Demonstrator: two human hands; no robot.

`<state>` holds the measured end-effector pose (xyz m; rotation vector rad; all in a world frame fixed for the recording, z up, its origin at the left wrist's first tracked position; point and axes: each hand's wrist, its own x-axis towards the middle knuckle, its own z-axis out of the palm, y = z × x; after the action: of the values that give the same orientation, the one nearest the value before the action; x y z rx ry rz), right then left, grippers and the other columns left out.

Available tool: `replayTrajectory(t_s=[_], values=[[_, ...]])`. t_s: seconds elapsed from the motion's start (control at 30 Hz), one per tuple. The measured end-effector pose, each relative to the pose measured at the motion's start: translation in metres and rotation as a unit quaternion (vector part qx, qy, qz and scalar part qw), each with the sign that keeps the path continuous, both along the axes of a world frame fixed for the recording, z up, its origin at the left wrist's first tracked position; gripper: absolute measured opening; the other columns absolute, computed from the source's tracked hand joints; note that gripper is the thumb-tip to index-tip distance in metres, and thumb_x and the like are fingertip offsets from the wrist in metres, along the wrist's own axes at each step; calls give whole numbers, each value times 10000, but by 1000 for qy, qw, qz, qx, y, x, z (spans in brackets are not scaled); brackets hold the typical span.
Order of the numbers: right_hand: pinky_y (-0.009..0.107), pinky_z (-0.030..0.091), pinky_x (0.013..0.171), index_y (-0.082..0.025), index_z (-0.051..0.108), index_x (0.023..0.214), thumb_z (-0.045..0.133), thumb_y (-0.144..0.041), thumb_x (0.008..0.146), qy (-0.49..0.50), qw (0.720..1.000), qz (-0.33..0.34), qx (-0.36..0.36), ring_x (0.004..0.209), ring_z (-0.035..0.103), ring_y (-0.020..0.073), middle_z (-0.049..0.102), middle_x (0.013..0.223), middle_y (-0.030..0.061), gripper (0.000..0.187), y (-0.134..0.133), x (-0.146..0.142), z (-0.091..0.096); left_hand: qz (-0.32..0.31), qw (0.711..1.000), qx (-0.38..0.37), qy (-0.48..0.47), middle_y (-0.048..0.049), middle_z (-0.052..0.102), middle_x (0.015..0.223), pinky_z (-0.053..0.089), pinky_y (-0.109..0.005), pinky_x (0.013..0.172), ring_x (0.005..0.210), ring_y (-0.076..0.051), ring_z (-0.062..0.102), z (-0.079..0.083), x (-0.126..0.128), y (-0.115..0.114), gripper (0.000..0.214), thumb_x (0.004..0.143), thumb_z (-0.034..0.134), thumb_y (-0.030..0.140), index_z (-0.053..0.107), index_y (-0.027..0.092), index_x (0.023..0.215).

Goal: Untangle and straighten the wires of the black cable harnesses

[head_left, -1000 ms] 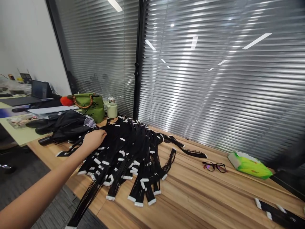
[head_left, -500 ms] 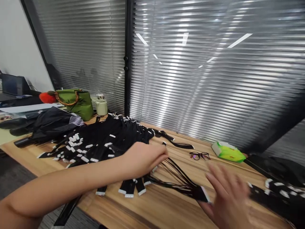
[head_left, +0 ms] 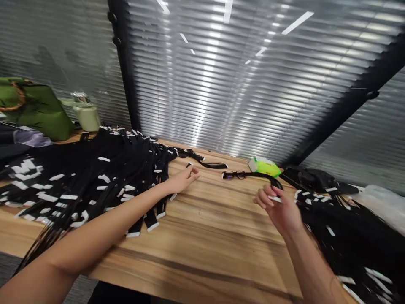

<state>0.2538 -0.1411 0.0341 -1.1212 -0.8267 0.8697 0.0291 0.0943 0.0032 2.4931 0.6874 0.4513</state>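
Observation:
My right hand (head_left: 280, 207) pinches the white end connector of a black ribbon cable (head_left: 264, 175). The cable arches away from the fingers toward the glasses, and its far white end lies beside them. My left hand (head_left: 183, 179) hovers over the table at the right edge of a big heap of black ribbon cables (head_left: 133, 160) with white connectors. Its thumb and fingers are a little apart, with nothing visible between them. A second pile of similar cables (head_left: 354, 240) lies to the right, next to my right forearm.
Black-framed glasses (head_left: 234, 175) and a green tissue pack (head_left: 265, 167) lie toward the back of the wooden table (head_left: 205, 236). Some loose cables (head_left: 211, 164) rest near the blinds. At the left stand a green bag (head_left: 38, 109) and a pale green jar (head_left: 87, 117).
My left hand has let go of the ribbon cable. My right hand, earlier at the cable's near end, now holds it farther right. The view has turned to the right.

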Motion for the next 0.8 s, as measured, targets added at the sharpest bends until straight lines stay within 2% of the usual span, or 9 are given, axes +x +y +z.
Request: replayTrajectory(t_s=[0.13,0.27,0.33,0.4,0.47,0.57,0.6,0.7,0.8], values=[[320,310,579,-256,383,610,545,-591,882,-81,994,68,-1,512,358,148,349,481,-58,461,4,-40,0,21,996,-33,-79,-152,407,1539,448,-544,1140,1355,-295,499,-16,12,-12,700,936,609,485,326,206,1512],[309,337,614,-229,455,664,433,-622,967,-179,972,148,-45,545,403,130,456,554,-37,496,-18,-81,14,4,994,-48,-100,-173,234,1649,299,-511,1259,1492,-331,344,-10,18,-12,1127,739,796,523,119,201,1580],[297,363,627,-208,518,676,406,-585,997,-222,952,198,-76,579,458,128,512,592,-16,508,-32,-92,24,-14,994,-59,-95,-131,307,1633,261,-495,1276,1507,-329,322,-6,17,-11,1096,678,850,467,240,229,1557],[287,393,635,-190,584,705,429,-557,1000,-244,940,219,-89,614,516,133,578,631,8,496,-41,-94,31,-24,993,-88,-77,-100,544,1460,318,-497,1238,1410,-297,459,-4,15,-11,730,739,815,435,524,229,1377],[285,415,608,-189,626,738,485,-570,971,-225,960,154,-61,591,533,139,592,613,8,468,-37,-85,29,-19,988,-140,-58,-63,693,1150,467,-475,1101,1174,-251,619,-3,12,-13,382,853,714,476,674,177,1087],[286,444,593,-206,658,830,598,-574,906,-161,980,-115,0,540,517,140,566,555,-28,380,-13,-61,10,-9,967,-245,-71,-34,680,964,575,-371,859,910,-172,660,0,10,-20,425,942,586,542,659,129,1013],[293,465,599,-205,669,868,619,-596,880,-147,979,-145,-5,555,542,149,586,572,-23,395,-2,-54,1,-11,956,-281,-87,-36,676,963,579,-348,817,869,-154,657,1,10,-23,448,960,546,557,645,130,1055],[318,526,631,-173,703,858,644,-686,805,-87,992,-9,-92,623,642,181,665,616,24,520,27,-46,-24,-32,915,-375,-146,-81,693,1046,584,-358,819,887,-155,677,1,10,-37,519,980,453,599,590,143,1188],[364,577,759,-140,742,946,688,-670,779,-43,974,161,-153,822,731,225,773,830,100,559,40,-54,-36,-51,881,-433,-183,-145,671,1288,543,-439,1008,1192,-255,653,-9,9,-53,654,861,592,646,530,174,1310]])
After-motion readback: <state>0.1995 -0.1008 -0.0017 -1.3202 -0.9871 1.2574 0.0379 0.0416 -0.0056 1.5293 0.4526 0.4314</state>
